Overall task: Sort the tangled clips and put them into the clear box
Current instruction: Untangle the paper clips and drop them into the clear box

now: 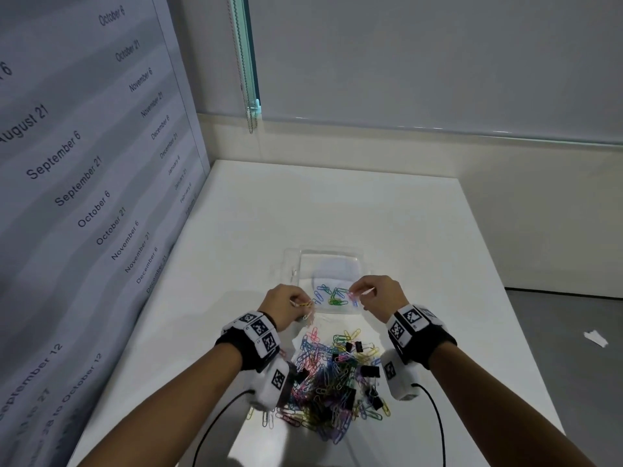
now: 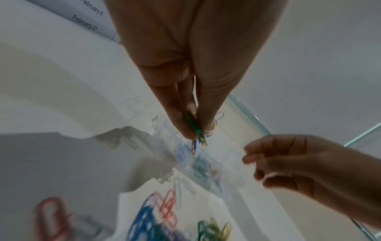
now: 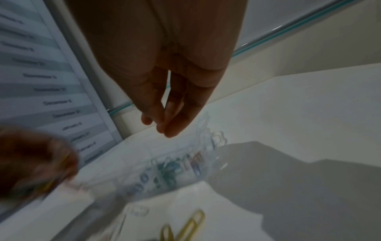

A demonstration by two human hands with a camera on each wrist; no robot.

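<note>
Multicoloured clips (image 1: 332,375); clear box (image 1: 323,264); white table (image 1: 387,210).

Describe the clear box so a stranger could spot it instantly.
On the white table, look just beyond the heap of coloured clips, under both hands. The clear box is the see-through tray holding only a few blue, green and pink clips.
</note>
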